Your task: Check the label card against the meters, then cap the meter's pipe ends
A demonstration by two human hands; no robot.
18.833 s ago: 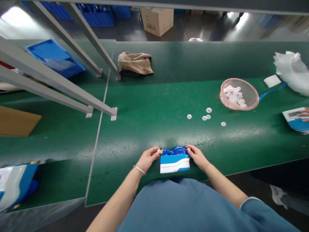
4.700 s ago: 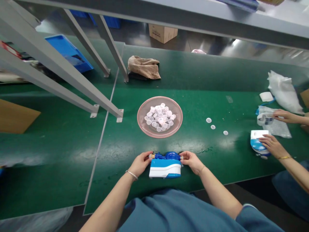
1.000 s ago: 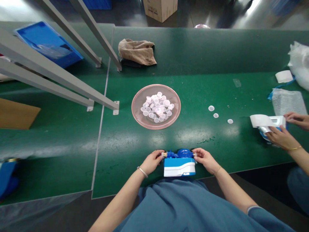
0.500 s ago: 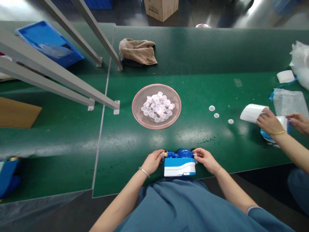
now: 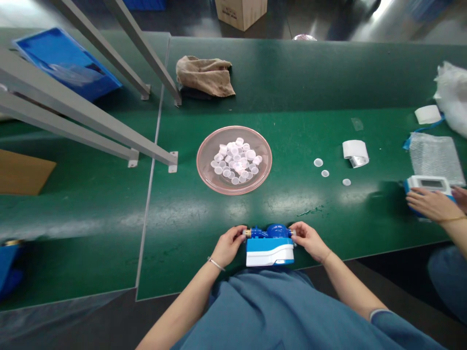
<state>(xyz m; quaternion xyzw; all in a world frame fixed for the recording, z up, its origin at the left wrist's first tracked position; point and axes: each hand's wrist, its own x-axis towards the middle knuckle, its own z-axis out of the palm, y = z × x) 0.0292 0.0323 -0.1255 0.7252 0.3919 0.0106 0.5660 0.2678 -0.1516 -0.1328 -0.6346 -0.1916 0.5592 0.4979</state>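
Note:
A water meter [image 5: 270, 250] with a blue pipe body and a white-and-blue housing lies at the bench's front edge, close to my body. At its left brass end, my left hand [image 5: 229, 245] is closed, fingertips pinching a translucent plastic cap [image 5: 244, 233]. My right hand [image 5: 309, 239] is likewise closed at the opposite end, thumb and fingers on a cap there that is mostly hidden. Beyond the meter, a round pinkish dish [image 5: 206, 181] holds a pile of similar translucent caps [image 5: 237, 163].
Several loose caps [image 5: 325, 173] and a white tape roll [image 5: 354, 150] lie right of the dish. A co-worker's hand [image 5: 432, 204] rests on another meter [image 5: 425, 183] at far right. A brown cloth [image 5: 206, 75], grey metal posts [image 5: 153, 151] and a blue tray [image 5: 65, 63] stand further off.
My hands stay at the meter's two ends, with little visible movement. The co-worker has let go of the white tape roll, now on the bench, and their hands and meter have shifted right.

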